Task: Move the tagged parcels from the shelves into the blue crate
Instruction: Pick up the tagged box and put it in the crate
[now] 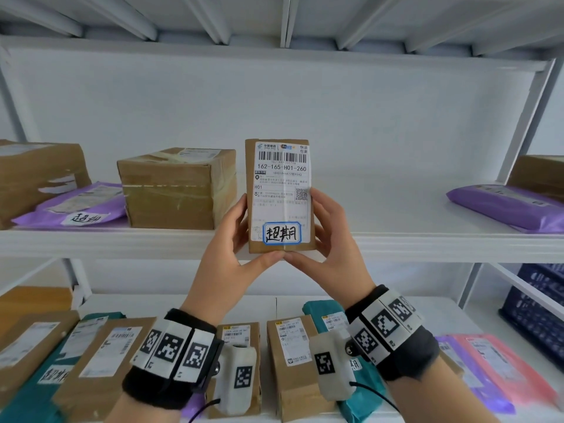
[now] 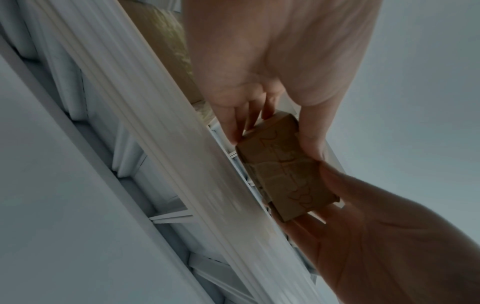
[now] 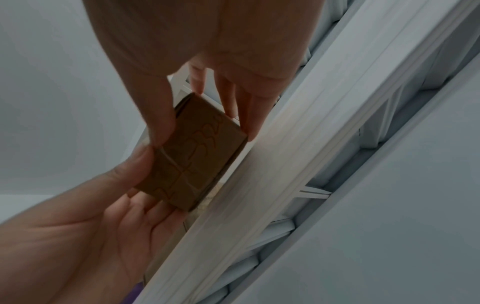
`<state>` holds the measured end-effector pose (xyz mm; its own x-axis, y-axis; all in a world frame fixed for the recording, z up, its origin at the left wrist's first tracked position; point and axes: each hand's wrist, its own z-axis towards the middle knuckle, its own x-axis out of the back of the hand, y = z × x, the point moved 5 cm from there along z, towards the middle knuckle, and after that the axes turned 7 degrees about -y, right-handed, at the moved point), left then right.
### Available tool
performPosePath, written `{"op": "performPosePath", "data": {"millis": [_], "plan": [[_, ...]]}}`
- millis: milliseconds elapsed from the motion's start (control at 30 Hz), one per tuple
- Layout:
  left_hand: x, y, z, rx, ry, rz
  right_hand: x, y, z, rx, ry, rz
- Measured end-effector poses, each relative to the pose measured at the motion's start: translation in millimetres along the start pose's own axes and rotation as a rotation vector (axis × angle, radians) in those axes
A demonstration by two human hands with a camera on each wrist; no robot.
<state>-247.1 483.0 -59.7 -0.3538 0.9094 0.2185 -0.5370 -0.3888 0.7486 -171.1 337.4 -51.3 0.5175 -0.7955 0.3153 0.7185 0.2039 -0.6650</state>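
The blue crate (image 1: 537,312) sits low to the right of the hands on a side shelf; its contents cannot be seen. Both hands grasp 1 small brown parcel (image 1: 280,193) upright in front of the middle shelf (image 1: 396,239): left hand (image 1: 235,257) and right hand (image 1: 329,248) clasp its sides, thumbs meeting under its bottom edge. Other parcels lie on the white shelves left, right and below.
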Motion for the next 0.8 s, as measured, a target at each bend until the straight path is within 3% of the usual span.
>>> {"op": "performPosePath", "data": {"millis": [433, 800], "plan": [[2.3, -0.6, -7.9, -0.001, -0.034, -0.095, -3.6, -5.0, -10.1, -0.096, -0.013, 0.007], [1.7, -0.8, -21.0, 0.013, -0.11, -0.114, -11.7, -13.7, -33.8, -0.161, 0.063, -0.036]]}}
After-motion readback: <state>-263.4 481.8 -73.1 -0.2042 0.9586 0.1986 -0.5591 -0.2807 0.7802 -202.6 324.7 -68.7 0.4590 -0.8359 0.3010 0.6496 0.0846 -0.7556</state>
